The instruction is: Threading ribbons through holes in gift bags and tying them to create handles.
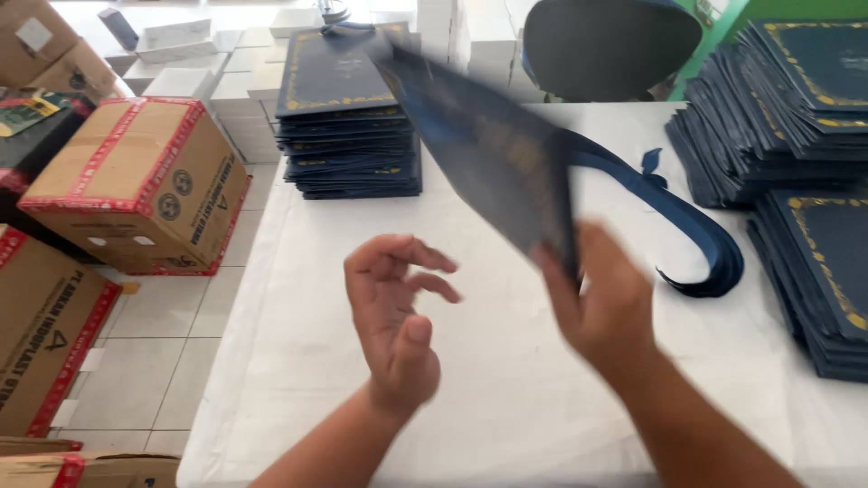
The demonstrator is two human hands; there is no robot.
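Hands work above a white-covered table (506, 380). The right hand (601, 303) is raised with its back to the camera, fingers closed around the near lower corner of a dark blue folder (488, 145), thumb on the left side of that corner. The left hand (393, 316) hovers to the left, palm turned toward the folder, fingers loosely curled and spread apart, touching nothing.

The folder is held in the air over the middle of the table, blurred. Its long axis runs diagonally from the gripped corner near the right hand up to the far left, where its far end overlaps the top of a stack of blue folders (348, 136). It is tilted, with its broad face turned up and to the left. A dark blue ribbon (696, 226) trails from the folder's right edge and loops down onto the table just right of the right hand.

More piles of blue folders (805, 108) with gold borders sit at the table's right. Cardboard boxes (136, 181) stand on the tiled floor at left.
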